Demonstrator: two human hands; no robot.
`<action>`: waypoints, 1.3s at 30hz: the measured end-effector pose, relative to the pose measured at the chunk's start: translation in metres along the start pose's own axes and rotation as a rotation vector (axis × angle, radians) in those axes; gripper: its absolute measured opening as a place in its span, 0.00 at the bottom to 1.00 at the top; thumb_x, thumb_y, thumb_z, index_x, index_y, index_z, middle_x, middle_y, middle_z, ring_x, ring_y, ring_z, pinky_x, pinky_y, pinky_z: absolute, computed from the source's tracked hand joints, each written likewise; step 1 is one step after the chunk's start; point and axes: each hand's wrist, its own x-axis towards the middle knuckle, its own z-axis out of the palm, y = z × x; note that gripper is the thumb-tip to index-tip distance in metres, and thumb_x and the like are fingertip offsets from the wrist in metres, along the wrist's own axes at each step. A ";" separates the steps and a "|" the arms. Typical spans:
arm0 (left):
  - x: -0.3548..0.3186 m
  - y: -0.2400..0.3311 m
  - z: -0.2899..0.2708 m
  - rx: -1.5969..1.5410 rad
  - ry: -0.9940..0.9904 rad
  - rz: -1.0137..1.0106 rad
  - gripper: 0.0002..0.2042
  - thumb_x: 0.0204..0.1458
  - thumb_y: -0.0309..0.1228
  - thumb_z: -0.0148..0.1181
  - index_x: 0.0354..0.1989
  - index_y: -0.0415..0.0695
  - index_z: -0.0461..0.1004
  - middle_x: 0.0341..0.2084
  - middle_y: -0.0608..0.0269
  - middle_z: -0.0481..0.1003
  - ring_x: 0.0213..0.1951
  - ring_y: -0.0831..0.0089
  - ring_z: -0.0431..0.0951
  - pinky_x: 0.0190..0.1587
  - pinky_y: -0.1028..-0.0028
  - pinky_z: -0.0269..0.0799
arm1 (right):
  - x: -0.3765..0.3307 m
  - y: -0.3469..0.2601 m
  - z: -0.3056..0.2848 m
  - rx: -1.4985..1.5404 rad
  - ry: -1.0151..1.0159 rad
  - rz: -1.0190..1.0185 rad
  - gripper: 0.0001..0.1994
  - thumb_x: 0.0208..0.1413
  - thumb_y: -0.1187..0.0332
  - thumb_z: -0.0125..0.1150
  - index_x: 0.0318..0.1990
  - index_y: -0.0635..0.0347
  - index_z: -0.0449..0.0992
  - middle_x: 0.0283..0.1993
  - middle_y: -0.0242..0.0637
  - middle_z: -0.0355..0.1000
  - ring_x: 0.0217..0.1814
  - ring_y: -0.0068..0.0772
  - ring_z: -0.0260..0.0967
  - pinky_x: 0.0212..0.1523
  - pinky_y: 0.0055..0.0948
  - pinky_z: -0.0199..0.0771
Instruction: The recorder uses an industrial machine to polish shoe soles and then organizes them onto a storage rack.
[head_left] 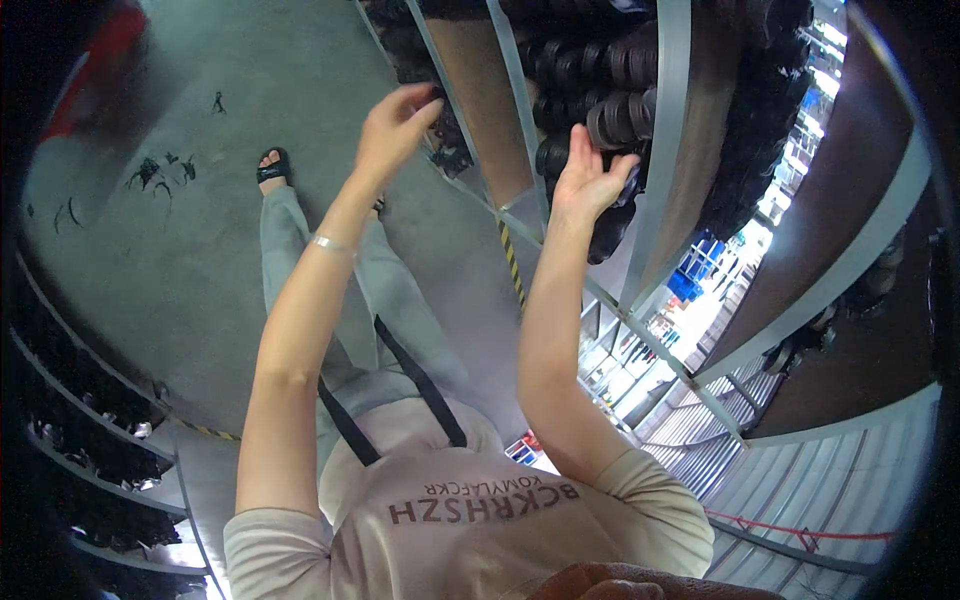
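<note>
Both my arms are raised toward a metal rack (668, 120) stacked with black round disc-like parts (610, 110). My right hand (588, 182) lies with its palm and spread fingers against the stacked black parts, and a dark piece (610, 232) sits just below it. My left hand (392, 125) reaches further left, its bent fingertips touching dark pieces (447, 135) on the rack's lower level. Whether those fingers pinch anything is hidden. A thin bracelet (332, 243) circles my left wrist.
Below is a grey concrete floor (200, 230) with small black scraps (160, 172) and a yellow-black striped line (511, 262). My sandalled foot (272, 166) stands near the rack. Another shelf of dark goods (80, 420) runs along the left. Slanted grey rack posts (850, 270) stand to the right.
</note>
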 end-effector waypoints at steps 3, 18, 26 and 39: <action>-0.061 -0.056 -0.085 -0.063 0.143 -0.294 0.15 0.49 0.34 0.60 0.44 0.41 0.74 0.35 0.63 0.76 0.35 0.77 0.73 0.35 0.78 0.69 | -0.039 0.009 -0.004 0.029 0.100 0.103 0.46 0.55 0.49 0.54 0.65 0.62 0.28 0.65 0.62 0.36 0.63 0.58 0.52 0.63 0.53 0.58; -0.257 -0.019 -0.400 -0.613 1.166 -0.404 0.00 0.44 0.26 0.56 0.25 0.46 0.72 0.19 0.67 0.71 0.20 0.77 0.72 0.19 0.79 0.69 | 0.017 -0.003 -0.008 0.021 0.092 0.149 0.13 0.57 0.72 0.45 0.45 0.74 0.58 0.47 0.61 0.61 0.51 0.61 0.64 0.56 0.58 0.67; -0.142 0.006 -0.341 -0.312 0.681 -0.504 0.05 0.44 0.27 0.54 0.19 0.41 0.73 0.16 0.60 0.72 0.18 0.69 0.72 0.19 0.66 0.69 | -0.051 0.064 0.022 -0.470 0.126 0.397 0.28 0.55 0.75 0.52 0.62 0.54 0.49 0.31 0.42 0.69 0.24 0.33 0.66 0.24 0.34 0.73; 0.064 0.263 -0.523 -0.377 0.914 -0.310 0.08 0.48 0.27 0.54 0.36 0.42 0.74 0.24 0.62 0.73 0.21 0.74 0.73 0.22 0.74 0.73 | 0.008 0.172 0.392 -0.974 -0.658 0.588 0.25 0.53 0.68 0.58 0.58 0.65 0.59 0.29 0.39 0.71 0.24 0.29 0.71 0.24 0.25 0.73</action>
